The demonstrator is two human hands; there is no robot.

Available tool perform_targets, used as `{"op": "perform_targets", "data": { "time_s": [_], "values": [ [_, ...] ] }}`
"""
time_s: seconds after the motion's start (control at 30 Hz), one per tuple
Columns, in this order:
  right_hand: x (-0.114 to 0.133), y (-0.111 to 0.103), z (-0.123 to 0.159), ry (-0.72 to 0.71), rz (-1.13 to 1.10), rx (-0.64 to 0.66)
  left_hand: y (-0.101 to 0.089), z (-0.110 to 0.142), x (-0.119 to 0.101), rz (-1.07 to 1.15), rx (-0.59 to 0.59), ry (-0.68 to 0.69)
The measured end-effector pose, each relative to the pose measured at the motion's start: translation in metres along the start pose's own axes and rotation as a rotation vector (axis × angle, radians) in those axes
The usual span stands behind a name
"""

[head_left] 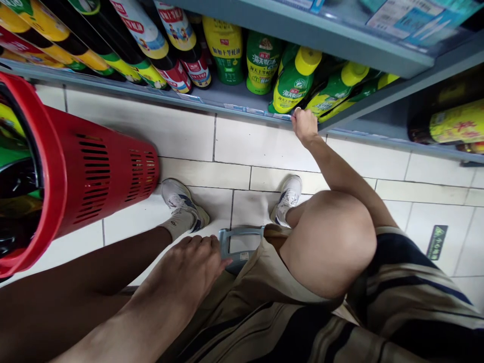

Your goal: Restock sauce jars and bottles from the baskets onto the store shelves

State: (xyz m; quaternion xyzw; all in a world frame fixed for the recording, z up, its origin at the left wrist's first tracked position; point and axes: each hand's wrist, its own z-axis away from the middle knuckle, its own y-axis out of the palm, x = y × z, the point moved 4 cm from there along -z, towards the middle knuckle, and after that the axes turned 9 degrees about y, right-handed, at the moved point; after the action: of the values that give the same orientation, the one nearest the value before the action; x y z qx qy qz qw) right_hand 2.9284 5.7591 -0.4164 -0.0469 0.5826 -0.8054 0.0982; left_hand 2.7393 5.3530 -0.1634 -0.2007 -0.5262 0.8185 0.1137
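At the front edge of the lower shelf (pixel 242 108), my right hand (pixel 305 126) has its fingers curled closed, right by the base of a green and yellow squeeze bottle (pixel 297 83) with a yellow cap. What those fingers grip, if anything, is hidden. A similar bottle (pixel 335 91) leans just right of it. My left hand (pixel 196 262) hangs between my legs with bent fingers, its palm turned away from view. Close beyond it is a grey-blue plastic frame (pixel 242 232), partly covered by my shorts.
A tall red slotted basket (pixel 94 166) with bottles inside stands at the left. Dark sauce bottles (pixel 189 55) and upright oyster sauce bottles (pixel 225 50) line the shelf. A grey upper shelf (pixel 302 35) overhangs them. My shoes (pixel 291 191) rest on the white tiles.
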Motion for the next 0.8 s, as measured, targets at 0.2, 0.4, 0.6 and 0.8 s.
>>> {"op": "perform_targets", "data": {
  "time_s": [0.2, 0.4, 0.6, 0.8],
  "values": [
    [-0.006, 0.005, 0.002, -0.011, -0.087, -0.002, 0.002, 0.005, 0.001, 0.003, -0.011, 0.018],
    [-0.008, 0.007, 0.003, 0.010, -0.132, -0.020, 0.005, 0.003, -0.001, -0.045, -0.052, 0.020],
    [-0.008, 0.006, -0.001, 0.023, -0.107, 0.015, 0.009, 0.005, -0.001, -0.004, 0.031, 0.022],
    [-0.009, 0.008, 0.000, 0.006, -0.109, 0.039, 0.010, 0.006, 0.000, 0.028, 0.067, 0.024]
  ]
}}
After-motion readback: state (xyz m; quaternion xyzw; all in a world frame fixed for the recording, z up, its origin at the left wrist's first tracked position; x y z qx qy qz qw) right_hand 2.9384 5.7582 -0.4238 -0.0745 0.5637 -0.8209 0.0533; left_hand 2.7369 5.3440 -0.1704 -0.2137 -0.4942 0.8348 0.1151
